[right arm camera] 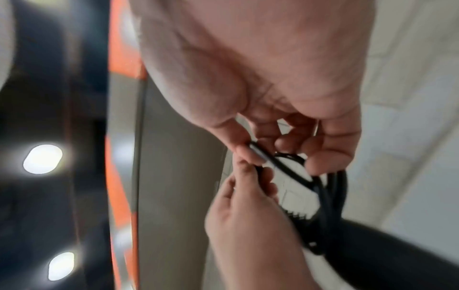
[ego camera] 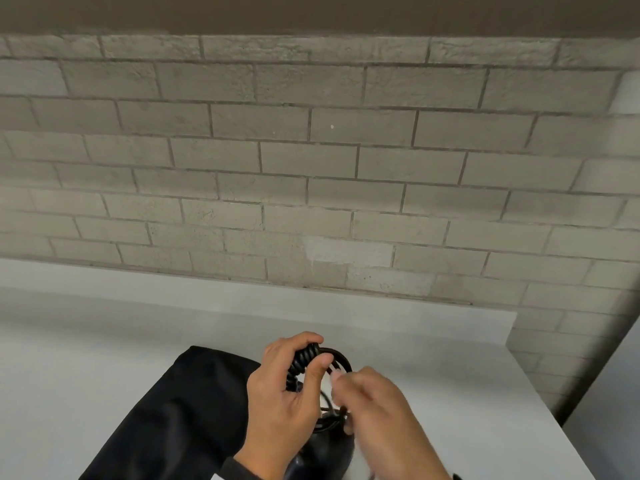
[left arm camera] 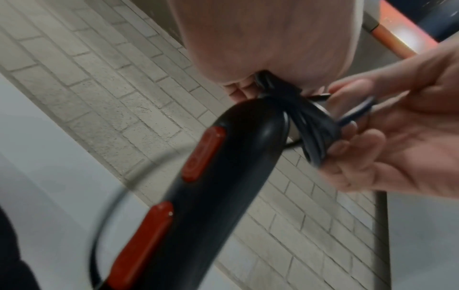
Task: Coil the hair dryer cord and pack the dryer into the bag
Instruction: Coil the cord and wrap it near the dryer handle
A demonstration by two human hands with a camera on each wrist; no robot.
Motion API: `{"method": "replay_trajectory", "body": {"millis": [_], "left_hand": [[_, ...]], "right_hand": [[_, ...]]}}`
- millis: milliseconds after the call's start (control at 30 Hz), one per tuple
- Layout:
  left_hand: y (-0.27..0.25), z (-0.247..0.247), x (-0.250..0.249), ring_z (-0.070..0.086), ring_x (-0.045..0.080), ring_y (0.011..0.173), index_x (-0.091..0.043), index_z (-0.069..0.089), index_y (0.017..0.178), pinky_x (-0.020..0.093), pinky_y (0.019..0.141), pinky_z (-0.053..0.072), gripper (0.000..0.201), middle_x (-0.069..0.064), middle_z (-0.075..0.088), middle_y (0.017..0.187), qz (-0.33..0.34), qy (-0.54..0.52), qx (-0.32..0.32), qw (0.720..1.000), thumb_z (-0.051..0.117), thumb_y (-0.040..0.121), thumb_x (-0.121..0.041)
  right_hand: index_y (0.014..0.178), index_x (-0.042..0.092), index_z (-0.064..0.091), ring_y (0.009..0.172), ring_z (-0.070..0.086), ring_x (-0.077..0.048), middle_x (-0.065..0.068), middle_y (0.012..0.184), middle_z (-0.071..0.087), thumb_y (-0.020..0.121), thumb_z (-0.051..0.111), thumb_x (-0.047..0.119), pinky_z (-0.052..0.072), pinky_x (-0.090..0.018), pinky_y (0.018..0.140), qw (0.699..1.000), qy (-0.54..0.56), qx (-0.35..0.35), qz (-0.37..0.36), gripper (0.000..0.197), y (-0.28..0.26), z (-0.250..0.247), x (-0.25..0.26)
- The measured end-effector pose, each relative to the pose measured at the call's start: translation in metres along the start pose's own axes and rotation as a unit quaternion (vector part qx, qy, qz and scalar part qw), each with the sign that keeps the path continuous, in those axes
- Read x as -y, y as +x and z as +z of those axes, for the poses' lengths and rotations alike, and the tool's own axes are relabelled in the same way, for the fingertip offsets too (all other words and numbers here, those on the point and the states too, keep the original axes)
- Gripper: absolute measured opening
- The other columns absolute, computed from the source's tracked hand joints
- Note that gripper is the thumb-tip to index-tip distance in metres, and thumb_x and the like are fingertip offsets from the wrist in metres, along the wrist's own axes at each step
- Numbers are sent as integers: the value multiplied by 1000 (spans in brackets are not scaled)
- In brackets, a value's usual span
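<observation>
My left hand (ego camera: 313, 353) grips a bundle of black cord (ego camera: 304, 363) wound in tight turns, held just above the table. Close to its right, my right hand (ego camera: 343, 393) pinches a strand of the same cord (right arm camera: 285, 168) between thumb and fingers. The black hair dryer (ego camera: 318, 452) hangs below both hands, largely hidden by them. In the left wrist view its handle (left arm camera: 223, 176) shows two red buttons, with cord loops (left arm camera: 315, 125) bunched at its end and one loose loop curving off to the left. The black bag (ego camera: 180, 410) lies flat on the table, left of my hands.
A white table (ego camera: 86, 358) stands against a grey brick wall (ego camera: 311, 168). Its right edge (ego camera: 540, 393) runs diagonally close to my right hand. Bare tabletop lies behind and to the left of the bag.
</observation>
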State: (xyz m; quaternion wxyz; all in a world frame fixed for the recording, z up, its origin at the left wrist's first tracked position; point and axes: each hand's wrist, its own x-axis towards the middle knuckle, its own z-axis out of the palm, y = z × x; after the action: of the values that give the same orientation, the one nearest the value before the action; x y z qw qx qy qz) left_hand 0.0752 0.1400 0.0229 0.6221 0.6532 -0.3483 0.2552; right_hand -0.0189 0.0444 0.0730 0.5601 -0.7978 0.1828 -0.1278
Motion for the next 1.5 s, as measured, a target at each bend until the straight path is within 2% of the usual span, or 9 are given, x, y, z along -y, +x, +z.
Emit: {"method": "replay_trajectory", "body": {"millis": [200, 433, 533, 767, 1000, 1167, 1300, 1400, 1500], "left_hand": [[7, -3, 8, 68, 9, 87, -42, 62, 105, 13, 74, 50, 26, -18, 67, 98, 1, 20, -1, 1000, 53, 91, -62], [8, -9, 11, 67, 14, 87, -49, 55, 112, 20, 74, 52, 25, -21, 63, 101, 25, 28, 34, 999, 55, 90, -61], [9, -9, 14, 65, 11, 90, -47, 55, 112, 20, 76, 50, 23, -24, 61, 103, 25, 48, 38, 998, 51, 93, -59], [9, -8, 14, 57, 5, 91, -36, 56, 111, 14, 78, 44, 26, -24, 59, 102, 39, 68, 55, 995, 46, 97, -55], [11, -8, 15, 63, 4, 92, -36, 56, 112, 11, 78, 47, 26, -23, 61, 106, 14, 49, 53, 997, 48, 96, -54], [8, -5, 9, 62, 3, 91, -34, 57, 112, 9, 78, 45, 26, -23, 60, 105, 22, 43, 65, 997, 47, 96, -52], [10, -7, 12, 62, 3, 91, -31, 58, 112, 8, 78, 45, 24, -20, 61, 103, 12, 33, 59, 998, 53, 95, -48], [11, -11, 18, 63, 2, 89, -26, 61, 110, 7, 78, 44, 20, -17, 64, 97, 3, 29, 41, 999, 58, 92, -34], [12, -12, 18, 63, 0, 89, -22, 61, 110, 5, 78, 43, 21, -11, 65, 97, 9, 30, 39, 999, 57, 91, -31]], "right_hand": [[69, 15, 64, 69, 59, -10, 2, 71, 60, 74, 72, 28, 49, -25, 76, 978, 175, 110, -12, 16, -4, -19, -6], [72, 17, 70, 79, 72, -29, -17, 81, 71, 83, 67, -6, 59, -31, 77, 985, 167, -7, -35, 25, -10, -9, -31], [82, 7, 71, 74, 72, -33, -23, 75, 71, 78, 74, 4, 58, -31, 66, 963, 270, 15, 6, 5, -12, -13, -26], [62, -10, 63, 38, 43, -22, -9, 46, 35, 87, 67, 37, 38, -27, 39, 838, 521, 86, 139, 53, -19, -25, -29], [67, 10, 74, 69, 63, -27, -16, 68, 58, 31, 101, 33, 51, -26, 64, 933, 352, 39, -61, 51, -28, -1, -76], [53, 20, 61, 89, 71, -42, -31, 84, 71, 49, 95, 26, 59, -34, 74, 926, 357, -20, -122, 35, -31, 11, -95], [104, 10, 62, 92, 65, -50, -37, 89, 63, 94, 58, 3, 52, -50, 87, 799, 564, 126, -165, 13, -21, -4, -99], [137, -14, 25, 93, 60, -31, -21, 104, 55, 104, 7, -2, 45, -37, 91, 831, 549, 43, -81, 39, -25, -29, -117], [125, -9, 50, 67, 60, -9, -5, 79, 62, 97, 55, 30, 46, -16, 66, 906, 395, 137, -60, 48, -23, -27, -123]]}}
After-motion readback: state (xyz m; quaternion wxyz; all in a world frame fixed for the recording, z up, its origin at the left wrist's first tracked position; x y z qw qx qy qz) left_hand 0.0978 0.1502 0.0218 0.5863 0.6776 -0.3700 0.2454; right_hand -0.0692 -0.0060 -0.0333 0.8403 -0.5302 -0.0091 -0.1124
